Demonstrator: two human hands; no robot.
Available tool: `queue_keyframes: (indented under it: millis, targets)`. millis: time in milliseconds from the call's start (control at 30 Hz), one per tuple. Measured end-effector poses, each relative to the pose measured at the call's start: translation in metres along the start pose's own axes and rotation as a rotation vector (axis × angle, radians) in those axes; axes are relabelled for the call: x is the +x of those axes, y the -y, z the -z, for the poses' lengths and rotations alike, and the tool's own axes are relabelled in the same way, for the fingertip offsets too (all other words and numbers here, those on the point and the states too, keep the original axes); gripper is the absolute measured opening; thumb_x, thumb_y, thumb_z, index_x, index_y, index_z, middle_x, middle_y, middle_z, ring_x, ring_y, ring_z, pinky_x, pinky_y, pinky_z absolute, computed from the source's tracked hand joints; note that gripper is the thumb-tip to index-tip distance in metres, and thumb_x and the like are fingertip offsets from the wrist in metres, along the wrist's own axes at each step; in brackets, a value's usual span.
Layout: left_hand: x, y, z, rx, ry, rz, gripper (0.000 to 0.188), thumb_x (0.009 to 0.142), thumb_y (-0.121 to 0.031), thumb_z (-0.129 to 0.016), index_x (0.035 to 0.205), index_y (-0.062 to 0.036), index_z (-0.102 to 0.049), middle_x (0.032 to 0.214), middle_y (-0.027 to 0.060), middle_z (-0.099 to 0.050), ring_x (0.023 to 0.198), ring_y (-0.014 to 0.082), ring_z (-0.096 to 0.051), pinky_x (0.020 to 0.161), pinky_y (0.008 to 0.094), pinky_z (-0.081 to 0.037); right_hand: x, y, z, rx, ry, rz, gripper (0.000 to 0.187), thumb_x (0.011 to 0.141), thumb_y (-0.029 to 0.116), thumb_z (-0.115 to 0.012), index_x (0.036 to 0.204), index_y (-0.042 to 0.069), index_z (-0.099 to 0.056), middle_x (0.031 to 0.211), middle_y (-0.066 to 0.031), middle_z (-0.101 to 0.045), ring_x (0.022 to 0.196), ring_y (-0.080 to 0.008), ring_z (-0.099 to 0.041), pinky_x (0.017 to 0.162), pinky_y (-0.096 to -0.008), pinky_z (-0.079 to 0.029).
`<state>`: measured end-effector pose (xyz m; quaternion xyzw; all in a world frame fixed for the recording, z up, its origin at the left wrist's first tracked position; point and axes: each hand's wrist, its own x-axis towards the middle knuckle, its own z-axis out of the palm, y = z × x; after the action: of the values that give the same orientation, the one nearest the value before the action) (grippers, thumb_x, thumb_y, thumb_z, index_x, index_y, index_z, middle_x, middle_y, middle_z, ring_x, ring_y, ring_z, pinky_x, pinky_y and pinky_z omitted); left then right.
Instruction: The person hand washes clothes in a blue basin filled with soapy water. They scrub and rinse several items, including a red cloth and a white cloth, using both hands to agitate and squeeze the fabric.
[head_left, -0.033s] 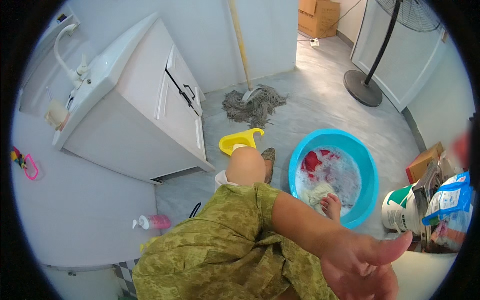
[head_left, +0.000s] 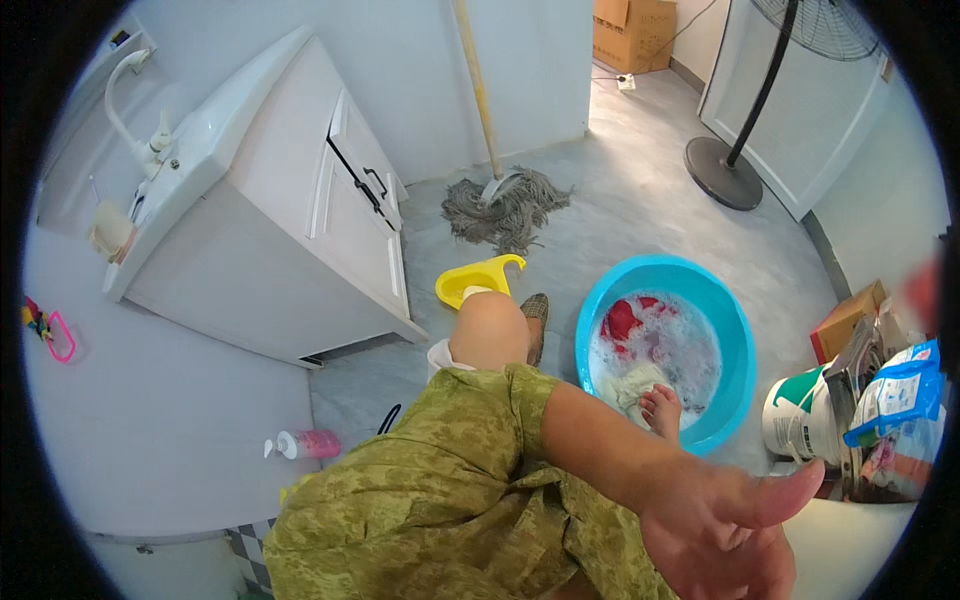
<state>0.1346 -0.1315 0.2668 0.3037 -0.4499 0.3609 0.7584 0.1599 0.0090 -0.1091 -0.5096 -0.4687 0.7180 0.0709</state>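
Note:
My right hand [head_left: 725, 530] reaches out at the lower right, thumb stretched out and palm partly showing. It holds nothing, and its other fingers are partly out of sight at the lower edge. Nearby, a blue basin [head_left: 742, 345] on the floor holds foamy water with red cloth [head_left: 622, 320] and pale cloth [head_left: 630, 383] in it. My bare foot [head_left: 662, 408] rests in the basin on the pale cloth. My other foot wears a checked shoe [head_left: 537, 312] beside a yellow scoop-like plastic thing [head_left: 462, 280]. My left hand is not in view.
A mop [head_left: 505, 205] leans against the wall near a white sink cabinet [head_left: 290, 210]. A pink pump bottle [head_left: 310, 444] stands at the left. On the right are a white-and-green bucket [head_left: 795, 415], a blue packet [head_left: 895, 395] and a cardboard box [head_left: 848, 315]; a fan base [head_left: 722, 175] stands farther back.

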Motion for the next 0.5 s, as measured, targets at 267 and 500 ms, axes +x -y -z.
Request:
queue_keyframes:
  millis: [267, 500]
  targets:
    - [-0.013, 0.01, 0.001, 0.011, -0.068, 0.024, 0.105, 0.077, -0.078, -0.006, 0.135, 0.0046, -0.034, 0.134, 0.0166, -0.043, 0.121, 0.0256, -0.043, 0.094, 0.0383, -0.036, 0.002, -0.005, -0.003, 0.012, 0.0, 0.009, 0.024, 0.083, 0.013, -0.053, 0.107, 0.011, -0.053, 0.086, -0.0028, -0.063, 0.065, -0.0106, -0.059, 0.055, -0.0249, -0.043]
    - [-0.021, -0.002, -0.001, -0.175, -0.221, 0.241, 0.105, 0.078, -0.078, -0.007, 0.135, 0.0055, -0.032, 0.133, 0.0166, -0.043, 0.119, 0.0254, -0.044, 0.093, 0.0389, -0.036, 0.006, -0.008, -0.005, 0.007, 0.023, 0.027, 0.023, 0.084, 0.012, -0.052, 0.106, 0.01, -0.054, 0.086, -0.0038, -0.063, 0.064, -0.0115, -0.059, 0.053, -0.0236, -0.044]
